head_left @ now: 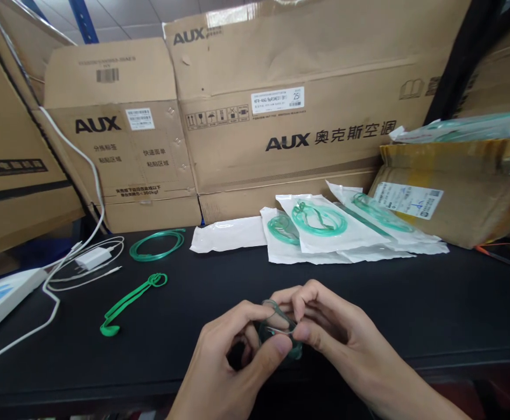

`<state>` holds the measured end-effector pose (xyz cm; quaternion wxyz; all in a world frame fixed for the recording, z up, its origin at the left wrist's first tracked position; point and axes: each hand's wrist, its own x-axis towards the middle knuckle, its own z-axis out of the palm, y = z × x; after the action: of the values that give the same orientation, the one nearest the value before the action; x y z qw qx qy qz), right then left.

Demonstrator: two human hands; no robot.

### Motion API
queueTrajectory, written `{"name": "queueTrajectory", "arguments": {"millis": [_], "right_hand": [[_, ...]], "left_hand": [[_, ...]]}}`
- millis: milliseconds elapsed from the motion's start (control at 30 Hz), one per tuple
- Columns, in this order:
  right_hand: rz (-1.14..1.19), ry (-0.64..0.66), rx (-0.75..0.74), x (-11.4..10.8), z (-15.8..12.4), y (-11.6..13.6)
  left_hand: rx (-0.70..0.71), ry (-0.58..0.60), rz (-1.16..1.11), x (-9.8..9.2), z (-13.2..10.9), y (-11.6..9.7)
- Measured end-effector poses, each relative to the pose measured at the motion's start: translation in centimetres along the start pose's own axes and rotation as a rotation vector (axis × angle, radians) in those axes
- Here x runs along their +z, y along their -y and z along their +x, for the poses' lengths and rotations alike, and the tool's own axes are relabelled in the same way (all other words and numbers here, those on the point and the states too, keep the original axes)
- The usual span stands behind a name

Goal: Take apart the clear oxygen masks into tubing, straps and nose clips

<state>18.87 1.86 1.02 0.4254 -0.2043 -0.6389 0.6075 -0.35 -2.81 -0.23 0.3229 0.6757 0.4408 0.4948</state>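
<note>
Item 1, far left: a white power strip (1, 300) lay at the table edge, its white cable (89, 169) running up past the cartons, with a white charger (92, 258) and its looped lead beside it. The loose lead sat close enough to be snagged by a sleeve.

Item 2: a green strap (130, 300) lay flat on the black table (412, 303), apart from everything; behind it, a coil of green tubing (157, 244). Neither was held down, so a careless sweep of the forearm could have pushed them off.

Item 3, centre front: the left hand (229, 367) was closed, thumb and forefinger pinching the rim of a clear mask piece (279, 329) held just above the near table edge.

Item 4: the right hand (325, 326) was likewise closed on the same piece, fingertips curled over its top rim. The piece looked thin and pliable; a hard squeeze from both sides could probably have creased or cracked it, and a slip would likely have dropped it past the table edge.

Item 5, right of centre: sealed white pouches (325, 230) holding green tubing overlapped in a loose fan, liable to slide.

Item 6, far right: a taped carton (451, 192) stood behind the pouches.
</note>
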Motion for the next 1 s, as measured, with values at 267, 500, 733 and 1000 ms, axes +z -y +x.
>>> {"name": "queueTrajectory", "arguments": {"millis": [267, 500, 733, 1000], "right_hand": [[-0.077, -0.002, -0.085, -0.2, -0.5, -0.2], [-0.252, -0.004, -0.249, 0.2, -0.7, -0.3], [-0.305, -0.004, -0.181, -0.1, -0.9, 0.1], [-0.213, 0.036, 0.034, -0.1, -0.4, 0.3]], "left_hand": [[0.34, 0.056, 0.105, -0.9, -0.1, 0.9], [0.365, 0.058, 0.066, -0.7, 0.0, 1.0], [0.405, 0.008, 0.067, -0.7, 0.1, 1.2], [0.173, -0.131, -0.288, 0.0, -0.2, 1.8]]}}
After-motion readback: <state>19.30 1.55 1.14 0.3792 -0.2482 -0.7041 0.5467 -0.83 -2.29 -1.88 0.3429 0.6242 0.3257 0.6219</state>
